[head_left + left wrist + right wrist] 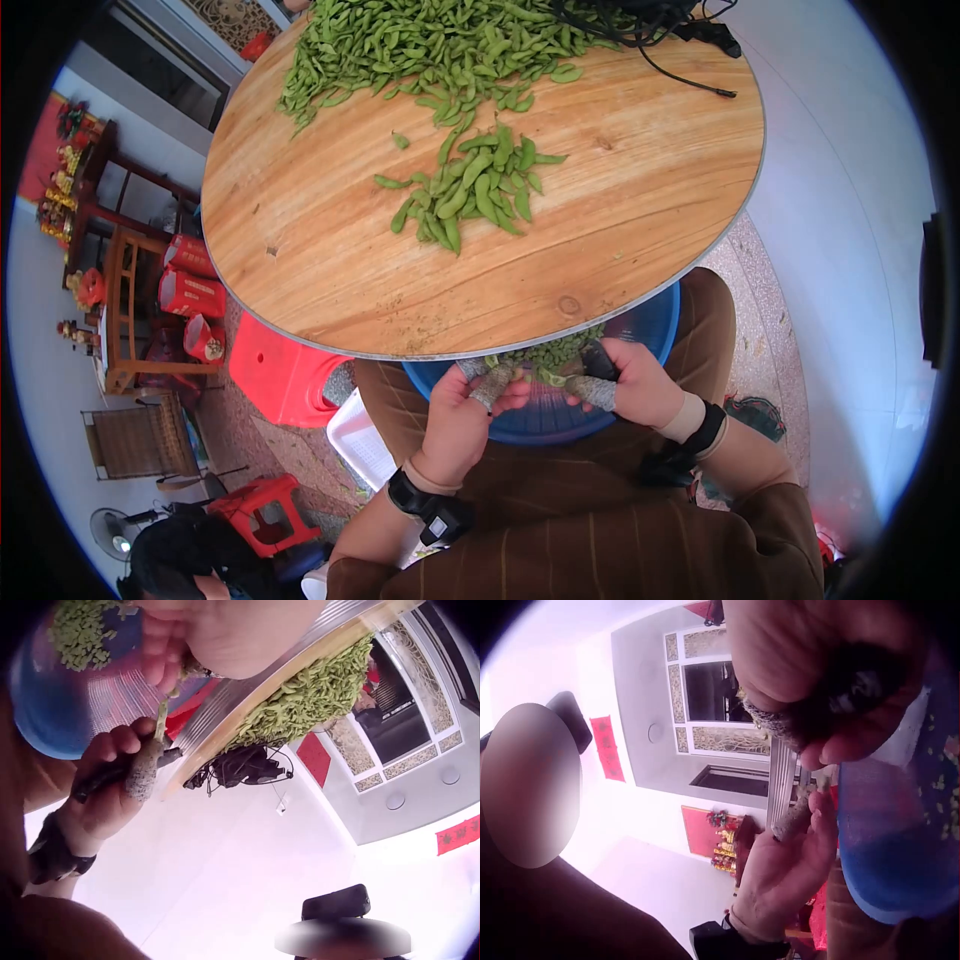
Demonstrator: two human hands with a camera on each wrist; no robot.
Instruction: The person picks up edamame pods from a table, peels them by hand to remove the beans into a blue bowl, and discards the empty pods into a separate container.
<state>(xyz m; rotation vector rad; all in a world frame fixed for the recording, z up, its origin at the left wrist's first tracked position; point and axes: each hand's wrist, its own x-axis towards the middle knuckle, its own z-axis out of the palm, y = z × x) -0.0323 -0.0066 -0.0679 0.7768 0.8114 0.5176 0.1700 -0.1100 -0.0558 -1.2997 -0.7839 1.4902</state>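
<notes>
Both hands meet over a blue basin (530,432) on the person's lap, at the table's near edge. The right hand (640,385) pinches a green edamame pod (161,720) by one end, between thumb and fingers. At its other end are the fingers of the left hand (465,420), also bent in a pinch. Grey wraps cover the thumbs and some fingers. Something dark (97,784) lies in the right palm; its kind I cannot tell. Shelled green beans (82,634) lie in the basin.
The round wooden table (330,250) holds a small pile of edamame pods (470,190), a large heap (430,50) behind it and black cables (650,40). To the left are a red stool (275,370) and a white basket (360,440) beside the leg.
</notes>
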